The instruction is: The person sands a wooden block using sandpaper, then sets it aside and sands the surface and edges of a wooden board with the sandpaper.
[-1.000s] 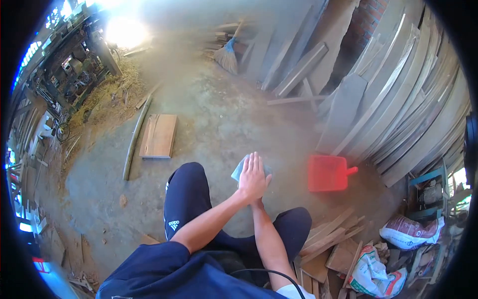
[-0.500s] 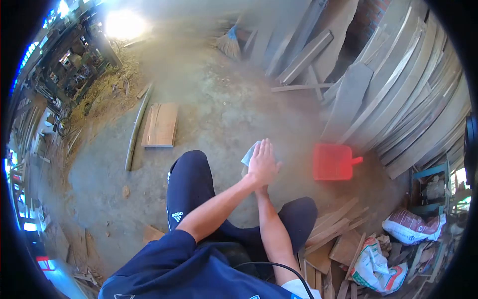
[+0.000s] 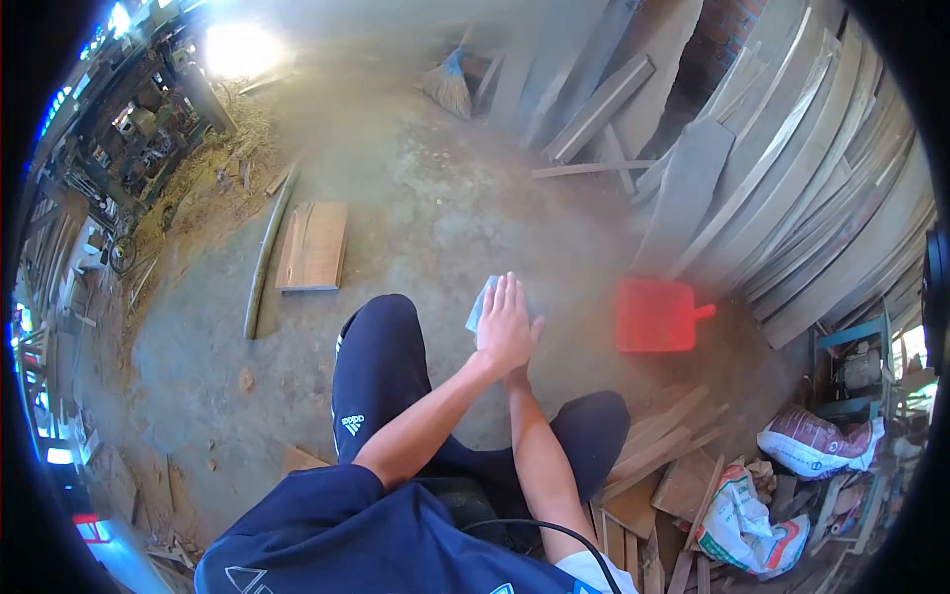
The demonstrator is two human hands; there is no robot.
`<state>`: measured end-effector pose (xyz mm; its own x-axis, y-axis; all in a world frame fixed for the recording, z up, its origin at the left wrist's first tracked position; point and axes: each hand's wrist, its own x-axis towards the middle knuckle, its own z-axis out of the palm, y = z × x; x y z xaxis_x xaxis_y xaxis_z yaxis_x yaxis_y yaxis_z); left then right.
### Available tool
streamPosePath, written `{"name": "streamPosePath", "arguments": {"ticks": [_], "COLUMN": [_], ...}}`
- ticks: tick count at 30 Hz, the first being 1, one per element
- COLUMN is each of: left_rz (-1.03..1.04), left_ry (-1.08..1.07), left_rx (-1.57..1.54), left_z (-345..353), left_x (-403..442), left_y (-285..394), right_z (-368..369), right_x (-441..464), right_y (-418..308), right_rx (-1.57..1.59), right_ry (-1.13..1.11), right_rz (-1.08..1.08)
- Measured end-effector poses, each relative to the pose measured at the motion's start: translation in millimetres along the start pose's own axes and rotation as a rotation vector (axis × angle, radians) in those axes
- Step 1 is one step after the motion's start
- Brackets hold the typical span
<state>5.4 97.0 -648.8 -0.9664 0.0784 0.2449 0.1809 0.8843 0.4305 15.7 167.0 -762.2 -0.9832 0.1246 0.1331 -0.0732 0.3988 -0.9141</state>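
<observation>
My left hand point(image 3: 505, 329) lies flat across the top, its fingers stretched out together and the thumb out to the right. From under its left edge sticks out a pale blue piece of what looks like cloth point(image 3: 477, 309). Below it is my right hand point(image 3: 517, 375), of which only the wrist end shows; its fingers are hidden by the left hand. The two hands cross and touch in front of my knees, above the concrete floor point(image 3: 416, 238). How the right fingers lie on the cloth I cannot tell.
A red dustpan point(image 3: 655, 315) lies to the right. A wooden board point(image 3: 314, 247) and a long pole point(image 3: 267, 257) lie at left. A broom point(image 3: 448, 91) stands farther back. Planks point(image 3: 811, 198) lean along the right; wood offcuts point(image 3: 653, 441) and sacks point(image 3: 757, 525) lie nearer.
Both hands have shifted slightly left together, with the cloth still poking out beside the left hand. The whole view has moved a little too.
</observation>
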Motion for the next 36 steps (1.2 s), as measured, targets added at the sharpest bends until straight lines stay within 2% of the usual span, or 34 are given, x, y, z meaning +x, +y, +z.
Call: {"name": "streamPosePath", "arguments": {"ticks": [1,2,3,4,5,8,12,13,16,18,20,21,23,25,27,29,30,32,33,36], "left_rz": [0.005,-0.029,-0.060,-0.089,-0.042,0.122,0.123,0.111,0.134,0.128,0.109,0.060,-0.270,-0.365,-0.453,-0.515,-0.524,-0.551,-0.543,-0.503], "left_ry": [0.020,-0.049,-0.119,-0.191,-0.209,-0.133,0.020,-0.033,0.027,0.011,-0.056,-0.034,-0.474,-0.766,-0.693,-0.691,-0.715,-0.751,-0.723,-0.646], "left_rx": [0.005,-0.037,-0.078,-0.121,-0.218,-0.400,-0.136,-0.162,-0.222,-0.314,-0.398,-0.448,-1.027,-1.268,-1.276,-1.367,-1.306,-1.187,-1.158,-1.158], "left_z": [-0.2,-2.0,-5.4,-4.6,-1.6,2.5,-9.5,-11.9,-14.8,-10.6,-9.5,5.3,27.6,48.6,70.9,54.4,71.7,120.8,117.9,108.1], "left_x": [8.4,19.1,32.6,43.7,48.8,36.2,-3.5,-15.0,-21.6,-10.8,4.6,9.3,27.8,31.2,14.7,7.8,6.1,-8.2,-11.6,-21.1], "left_y": [-7.8,-17.7,-28.4,-39.4,-49.4,-52.8,-35.7,-30.4,-26.3,-31.0,-41.1,-49.5,-71.1,-86.8,-81.2,-67.6,-76.7,-107.1,-107.6,-98.6], "right_z": [6.3,10.4,9.3,0.0,2.6,-9.1,0.9,1.0,4.0,-6.2,-10.3,-17.0,-23.0,-27.0,-27.6,-30.2,-31.8,-27.7,-24.8,-21.9], "right_x": [-0.7,-4.1,-6.9,-8.9,-10.1,-3.7,-4.7,-6.2,-5.8,-4.8,2.8,4.9,2.6,1.6,3.1,3.0,2.9,-3.2,1.7,4.0], "right_y": [4.9,9.5,-0.1,-23.9,-28.4,-35.0,10.2,12.3,6.4,9.8,17.8,-1.5,-0.8,9.7,24.4,20.4,18.3,25.1,31.4,48.8], "right_rx": [0.016,0.042,0.061,0.117,0.057,-0.021,0.146,0.181,0.286,0.174,-0.094,-0.011,-0.035,0.010,0.125,0.160,0.177,0.169,0.162,0.189], "right_ry": [0.018,0.009,-0.002,-0.081,0.028,-0.009,0.029,0.068,0.041,-0.026,-0.076,-0.077,-0.031,-0.019,-0.034,-0.025,-0.021,-0.088,-0.127,-0.235], "right_rz": [-0.065,-0.018,0.052,0.231,0.112,0.134,-0.136,-0.198,-0.184,-0.093,0.010,0.219,0.108,0.069,0.105,0.091,0.084,0.219,0.271,0.211]}}
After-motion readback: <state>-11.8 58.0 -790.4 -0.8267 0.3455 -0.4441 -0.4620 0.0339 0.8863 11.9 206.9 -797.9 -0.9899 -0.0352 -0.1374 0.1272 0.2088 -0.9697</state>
